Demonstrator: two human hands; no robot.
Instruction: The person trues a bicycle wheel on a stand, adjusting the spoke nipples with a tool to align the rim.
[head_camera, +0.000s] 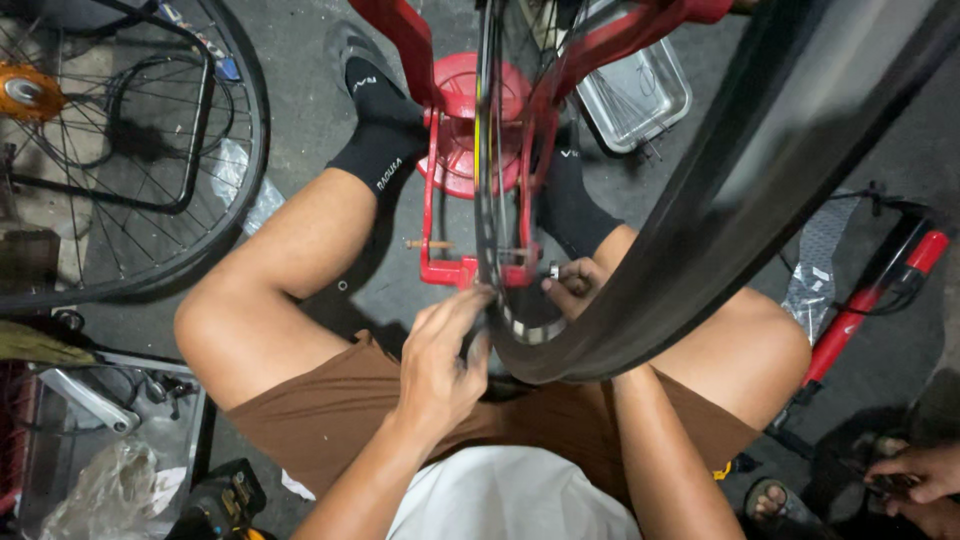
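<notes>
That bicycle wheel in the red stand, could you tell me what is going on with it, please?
A seated person has a bicycle wheel mounted upright in a red stand between their legs. The left hand grips the rim at the bottom, while the right hand pinches a small metal part beside the stand's arm. A black tyre loops around the right forearm. Another wheel stands at the left, and a red pump lies on the floor at the right.

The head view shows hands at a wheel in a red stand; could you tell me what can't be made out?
- Right hand: mostly hidden behind the black tyre; grip unclear.
- Left hand: fingertips hidden at the rim.
- Red stand: top cut off by the frame edge.
- Another person's hands: cropped by the corner.
</notes>
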